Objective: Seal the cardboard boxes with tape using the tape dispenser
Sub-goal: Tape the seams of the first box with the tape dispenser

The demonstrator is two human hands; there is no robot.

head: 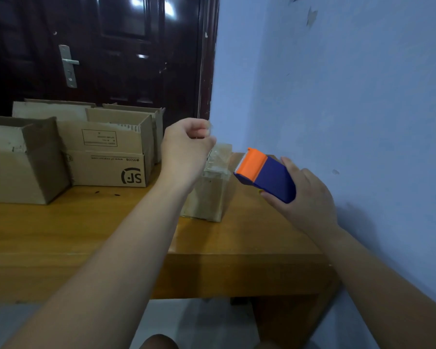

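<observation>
A small upright cardboard box (207, 197) stands on the wooden table (86, 222), its top covered in shiny clear tape (218, 157). My left hand (184, 149) hovers above and left of the box top, fingers curled, seemingly pinching a clear tape end near its fingertips. My right hand (305, 197) grips a blue tape dispenser with an orange head (264, 175), held in the air just right of the box, its serrated blade pointing at the box top.
Several open cardboard boxes (106, 157) stand at the back left of the table, one marked SF. A dark door (98, 51) is behind them. A blue wall (337, 96) runs close along the right. The table's front edge is near me.
</observation>
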